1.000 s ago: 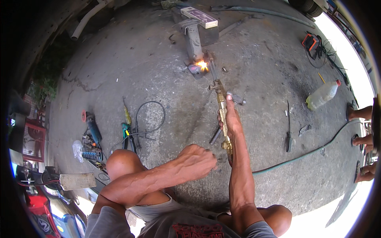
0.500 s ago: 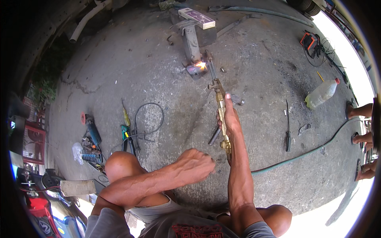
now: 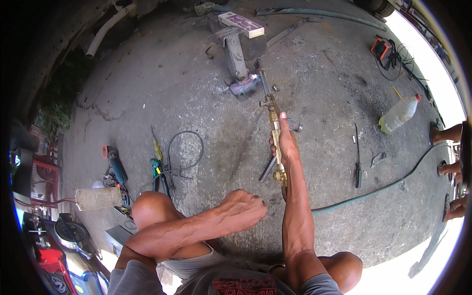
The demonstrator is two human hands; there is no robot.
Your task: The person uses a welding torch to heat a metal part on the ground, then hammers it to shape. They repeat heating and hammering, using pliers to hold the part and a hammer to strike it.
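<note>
A brass torch [image 3: 274, 132] is being gripped in the right hand [image 3: 284, 147], fingers wrapped round its body and the thumb laid along the top. The torch is being held out over the middle of the concrete floor [image 3: 314, 64]: a yellow-metal handle with knobs at both ends and a thin dark tube running away from the person. The tube's tip is being kept at a grey metal piece [image 3: 242, 86], where a small pinkish-white glow is being seen. That piece is lying toward the far edge of the floor, at the foot of a longer grey bar [image 3: 233, 51].

The left hand [image 3: 243, 209] is being held loosely curled, with nothing in it, its forearm being rested across the left knee [image 3: 150, 209], near the torch's near end.

A green hose [image 3: 388, 187] is being seen along the floor to the right. A dark slim tool [image 3: 358, 157] and a plastic bottle [image 3: 398, 114] are lying toward the right edge. A grinder [image 3: 115, 164], pliers [image 3: 158, 169] and a black cable loop [image 3: 184, 150] are lying to the left. Another person's feet [image 3: 450, 152] are being seen at the right edge.
</note>
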